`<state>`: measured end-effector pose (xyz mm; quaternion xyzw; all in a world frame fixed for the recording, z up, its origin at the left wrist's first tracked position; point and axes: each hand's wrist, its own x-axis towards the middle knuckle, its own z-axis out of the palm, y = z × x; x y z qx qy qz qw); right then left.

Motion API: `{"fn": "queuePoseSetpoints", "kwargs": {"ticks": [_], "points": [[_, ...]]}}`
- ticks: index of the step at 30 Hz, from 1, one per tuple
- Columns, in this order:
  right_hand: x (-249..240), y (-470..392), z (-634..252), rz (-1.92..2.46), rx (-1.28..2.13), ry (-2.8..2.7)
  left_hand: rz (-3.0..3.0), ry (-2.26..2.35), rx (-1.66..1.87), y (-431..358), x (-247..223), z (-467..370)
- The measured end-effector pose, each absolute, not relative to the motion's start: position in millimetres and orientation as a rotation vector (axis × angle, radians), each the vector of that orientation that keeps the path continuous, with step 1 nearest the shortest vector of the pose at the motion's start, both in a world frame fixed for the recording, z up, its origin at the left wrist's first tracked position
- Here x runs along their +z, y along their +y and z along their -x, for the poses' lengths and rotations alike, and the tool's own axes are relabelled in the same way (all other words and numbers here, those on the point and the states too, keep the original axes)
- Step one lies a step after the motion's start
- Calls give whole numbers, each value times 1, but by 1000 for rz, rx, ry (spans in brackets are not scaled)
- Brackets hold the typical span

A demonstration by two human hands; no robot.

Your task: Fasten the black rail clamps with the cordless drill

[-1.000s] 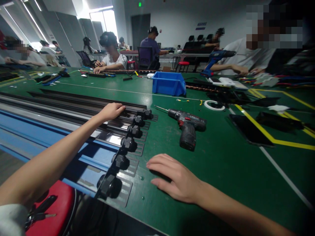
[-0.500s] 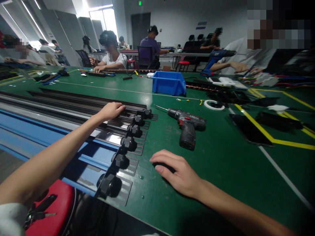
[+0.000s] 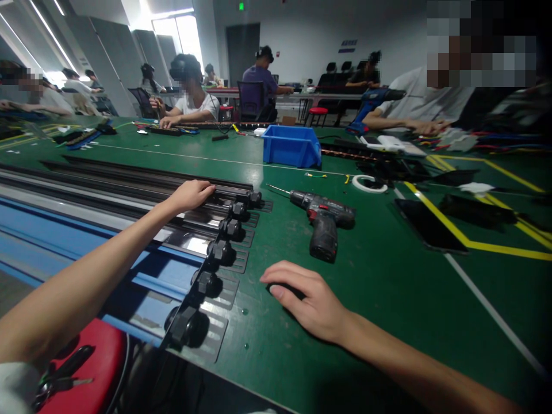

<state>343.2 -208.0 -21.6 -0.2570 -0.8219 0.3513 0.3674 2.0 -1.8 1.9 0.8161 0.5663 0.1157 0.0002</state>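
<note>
My left hand (image 3: 192, 194) rests palm down on long dark metal rails (image 3: 116, 177), its fingers stretched toward their near ends. Other rails in the row are blue (image 3: 172, 267). Black cable glands (image 3: 187, 326) sit at the rail ends, beside slotted metal tabs (image 3: 213, 339) that lie over the table. To the right, my right hand (image 3: 308, 299) lies on the green tabletop, fingers loosely curved and thumb apart. The gap under its fingers is dark, with no held object visible. Beyond it lies a black-and-red cordless drill (image 3: 324, 224), its bit pointing left.
Behind the drill stands a blue bin (image 3: 287, 150). A white ring (image 3: 368, 185) and a black flat panel (image 3: 429, 227) lie at right. A co-worker in a white shirt (image 3: 414, 95) sits across, near a blue drill (image 3: 373, 106). Keys (image 3: 71, 376) lie on a red stool (image 3: 103, 362).
The whole view has shifted slightly left. Both hands keep their places on the rails and table. The co-worker's hands at right have moved.
</note>
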Motion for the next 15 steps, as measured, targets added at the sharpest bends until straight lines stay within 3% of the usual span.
{"fn": "queuePoseSetpoints", "kwargs": {"ticks": [9,15], "points": [[26,-156,-405,1129,404,-1629,-2543,1782,332,3,-2,1],[14,-122,-461,1634,274,-1635,-2542,1793,329,3,-2,0]]}}
